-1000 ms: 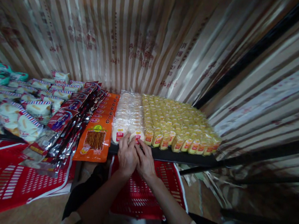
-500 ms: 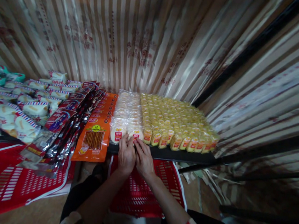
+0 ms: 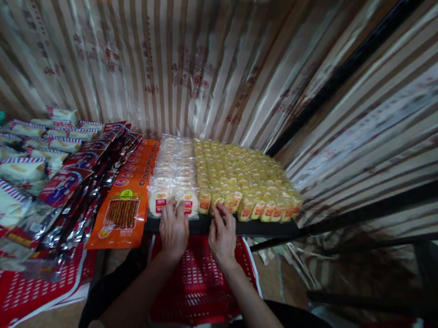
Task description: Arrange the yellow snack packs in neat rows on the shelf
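White round snacks (image 3: 173,161) in clear wrappers stand in two rows on a black shelf (image 3: 265,227), their front packs carrying red labels. My left hand (image 3: 174,230) rests its outstretched fingertips against the front of these rows; it is open and grips nothing. Just to the right are tightly packed rows of small yellow wrapped cakes (image 3: 243,172). My right hand (image 3: 222,231) is at their front edge, fingers extended and slightly bent, tips touching or very near a front cake. No held item shows in it.
An orange bag of brown sticks (image 3: 124,213) and overlapping dark red packets (image 3: 84,183) lie left of the white rows. Striped-edge white packs (image 3: 19,169) sit farther left. A red basket (image 3: 200,286) is below the shelf; a striped curtain (image 3: 122,64) hangs behind.
My right hand has moved right, from the white packs beside my left hand to the front of the yellow cakes. The left hand stays at the white rows. The view has shifted slightly right.
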### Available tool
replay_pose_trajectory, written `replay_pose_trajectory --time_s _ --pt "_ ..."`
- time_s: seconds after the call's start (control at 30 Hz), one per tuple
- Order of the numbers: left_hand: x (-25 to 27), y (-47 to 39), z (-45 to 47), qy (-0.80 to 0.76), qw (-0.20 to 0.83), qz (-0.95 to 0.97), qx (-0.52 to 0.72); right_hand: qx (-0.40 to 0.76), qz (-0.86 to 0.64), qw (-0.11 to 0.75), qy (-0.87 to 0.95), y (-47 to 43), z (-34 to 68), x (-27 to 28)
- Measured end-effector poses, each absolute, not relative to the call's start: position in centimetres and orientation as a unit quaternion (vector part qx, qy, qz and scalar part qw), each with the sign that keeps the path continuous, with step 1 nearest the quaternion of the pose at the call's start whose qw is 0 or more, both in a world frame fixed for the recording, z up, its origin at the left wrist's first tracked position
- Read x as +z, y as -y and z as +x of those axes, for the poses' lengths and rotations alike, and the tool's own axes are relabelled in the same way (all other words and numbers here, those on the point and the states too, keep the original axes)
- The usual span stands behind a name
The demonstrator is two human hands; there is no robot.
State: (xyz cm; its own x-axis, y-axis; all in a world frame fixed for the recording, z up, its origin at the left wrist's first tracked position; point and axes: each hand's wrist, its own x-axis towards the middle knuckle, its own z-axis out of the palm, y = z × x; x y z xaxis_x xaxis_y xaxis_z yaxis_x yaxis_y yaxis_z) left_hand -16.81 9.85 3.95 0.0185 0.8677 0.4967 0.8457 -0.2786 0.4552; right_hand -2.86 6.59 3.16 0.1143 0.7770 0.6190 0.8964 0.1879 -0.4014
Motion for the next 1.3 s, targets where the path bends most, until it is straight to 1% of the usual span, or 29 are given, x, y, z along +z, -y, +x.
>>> replay_pose_trajectory --time_s 0.53,0.7,0.87,0.97,1.1,1.3 --pt "3.7 -9.7 -16.6 -0.582 -0.01 0.734 0.35 -0.052 -0.636 0.368 0.676 -7.3 -2.7 3.2" --pt "3.7 -9.6 -16.3 -0.573 -0.026 0.74 0.352 -0.038 -0.615 0.376 0.692 -6.8 -2.4 3.6" --pt "4.0 -8.9 -14.6 -0.504 0.001 0.771 0.389 -0.072 -0.612 0.378 0.691 -5.1 -1.8 3.8" --pt "3.9 -8.4 -13.3 -0.447 0.016 0.809 0.38 -0.09 -0.64 0.372 0.666 -4.6 -1.2 3.4" --pt "3.0 -8.3 -12.2 -0.389 0.011 0.851 0.353 -0.071 -0.654 0.367 0.658 -5.1 -0.2 2.7" --pt "2.0 -9.1 -11.5 -0.4 0.01 0.851 0.34 -0.073 -0.644 0.366 0.667 -5.9 0.1 1.7"
